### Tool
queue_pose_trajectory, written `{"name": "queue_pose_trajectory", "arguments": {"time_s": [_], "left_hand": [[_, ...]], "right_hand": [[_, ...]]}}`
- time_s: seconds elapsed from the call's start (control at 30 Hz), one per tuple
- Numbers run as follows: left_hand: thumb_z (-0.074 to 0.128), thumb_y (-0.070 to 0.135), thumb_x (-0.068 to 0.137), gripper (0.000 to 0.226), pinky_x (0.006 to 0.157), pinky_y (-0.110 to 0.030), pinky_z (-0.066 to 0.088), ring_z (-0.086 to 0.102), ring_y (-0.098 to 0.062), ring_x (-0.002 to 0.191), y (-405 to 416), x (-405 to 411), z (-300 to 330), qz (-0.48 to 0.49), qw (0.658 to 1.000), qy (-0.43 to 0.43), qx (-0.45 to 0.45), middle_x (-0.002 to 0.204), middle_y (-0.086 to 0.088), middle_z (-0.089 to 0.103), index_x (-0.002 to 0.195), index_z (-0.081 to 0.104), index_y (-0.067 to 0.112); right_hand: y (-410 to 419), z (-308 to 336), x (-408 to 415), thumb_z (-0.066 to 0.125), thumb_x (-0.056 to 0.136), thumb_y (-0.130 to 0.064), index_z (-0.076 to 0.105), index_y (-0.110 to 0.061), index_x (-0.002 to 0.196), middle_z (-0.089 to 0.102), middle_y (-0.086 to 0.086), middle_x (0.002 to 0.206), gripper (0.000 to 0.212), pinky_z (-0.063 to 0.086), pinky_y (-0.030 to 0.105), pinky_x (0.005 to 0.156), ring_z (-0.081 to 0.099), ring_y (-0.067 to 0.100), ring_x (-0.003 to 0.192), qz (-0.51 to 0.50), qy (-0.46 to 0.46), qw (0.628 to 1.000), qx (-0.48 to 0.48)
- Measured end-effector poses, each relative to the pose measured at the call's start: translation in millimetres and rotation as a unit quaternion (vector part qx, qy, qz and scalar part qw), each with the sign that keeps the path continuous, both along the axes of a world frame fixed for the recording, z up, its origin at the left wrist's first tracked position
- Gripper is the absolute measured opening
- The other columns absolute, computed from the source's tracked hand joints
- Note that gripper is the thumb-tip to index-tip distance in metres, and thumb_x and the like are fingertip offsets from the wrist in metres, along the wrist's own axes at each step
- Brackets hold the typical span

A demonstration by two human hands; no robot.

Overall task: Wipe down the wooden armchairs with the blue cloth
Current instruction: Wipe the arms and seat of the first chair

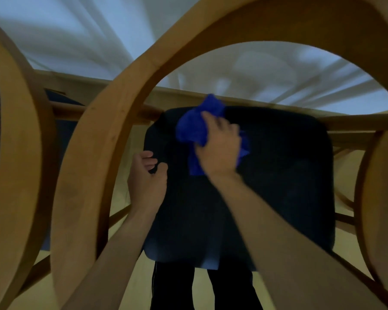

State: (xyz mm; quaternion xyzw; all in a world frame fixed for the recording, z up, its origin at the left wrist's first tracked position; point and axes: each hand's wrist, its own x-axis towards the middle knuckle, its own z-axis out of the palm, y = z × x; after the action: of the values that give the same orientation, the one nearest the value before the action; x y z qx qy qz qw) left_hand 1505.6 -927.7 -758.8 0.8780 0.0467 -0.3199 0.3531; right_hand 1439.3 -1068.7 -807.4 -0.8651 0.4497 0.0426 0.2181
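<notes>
**On the dark seat cushion, wiping with the blue cloth**

On the dark seat cushion (267, 186) of the wooden armchair (126, 108) in front of me, my right hand (217, 148) is clutching the blue cloth (195, 128), fingers curled around a bunched wad of it. I am pressing the cloth down near the far edge of the cushion, close to where the wooden rail (278, 104) is crossing behind the seat. Part of the cloth is sticking up past my fingers toward that rail, and a loose corner is trailing out beneath my wrist (the whole view is a little blurred, so the folds are hard to read).

My left hand (147, 175) is gripping the near left edge of the cushion, thumb on top and fingers wrapping the rim.

The armchair's curved wooden armrest is arching over both my forearms and framing the seat. A second armchair (16, 153) is standing just beside it on the left, its own bent-wood arm looping down. Below the cushion, my dark trousers (173, 287) are showing against the pale yellow floor (130, 283).
</notes>
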Motion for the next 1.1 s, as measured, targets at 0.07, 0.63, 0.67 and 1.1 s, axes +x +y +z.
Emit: {"name": "queue_pose_trajectory", "arguments": {"time_s": [0.07,0.63,0.67,1.1], "left_hand": [[0.062,0.023,0.089,0.034,0.089,-0.036,0.051,0.057,-0.01,0.104,7.8,-0.1,1.4,0.036,0.999,-0.012,0.028,0.11,0.011,0.057,0.117,0.047,0.033],[0.064,0.02,0.088,0.031,0.074,-0.02,0.041,0.054,-0.001,0.102,30.2,-8.8,-0.2,0.073,0.997,-0.008,0.001,0.109,0.013,0.057,0.114,0.049,0.026],[0.064,0.02,0.088,0.031,0.073,-0.019,0.041,0.054,0.0,0.101,33.0,-9.9,0.8,0.075,0.997,-0.008,0.002,0.109,0.013,0.057,0.114,0.049,0.027],[0.045,0.027,0.098,0.039,0.089,-0.035,0.044,0.054,-0.02,0.114,51.6,-17.4,10.0,0.17,0.985,0.031,0.014,0.131,-0.004,0.053,0.136,0.045,0.016]], "right_hand": [[36.3,3.6,20.4,0.068,0.081,-0.03,0.039,-0.031,0.143,0.05,0.004,0.137,0.068,0.042,0.047,0.095,0.045,0.029,0.119,0.082,-0.028,0.996,0.035],[-95.2,-17.2,-36.5,0.068,0.08,-0.046,0.047,-0.027,0.136,0.049,0.006,0.139,0.063,0.028,0.052,0.11,0.044,0.032,0.128,-0.029,-0.011,0.999,0.039],[-81.4,-17.0,-23.5,0.067,0.08,-0.038,0.052,-0.026,0.132,0.055,0.004,0.134,0.056,0.032,0.05,0.108,0.049,0.03,0.124,-0.031,-0.04,0.998,0.031],[34.6,10.0,14.6,0.069,0.08,-0.02,0.048,-0.031,0.137,0.054,-0.007,0.138,0.062,0.034,0.047,0.106,0.049,0.02,0.125,0.329,-0.099,0.925,0.161]]}}
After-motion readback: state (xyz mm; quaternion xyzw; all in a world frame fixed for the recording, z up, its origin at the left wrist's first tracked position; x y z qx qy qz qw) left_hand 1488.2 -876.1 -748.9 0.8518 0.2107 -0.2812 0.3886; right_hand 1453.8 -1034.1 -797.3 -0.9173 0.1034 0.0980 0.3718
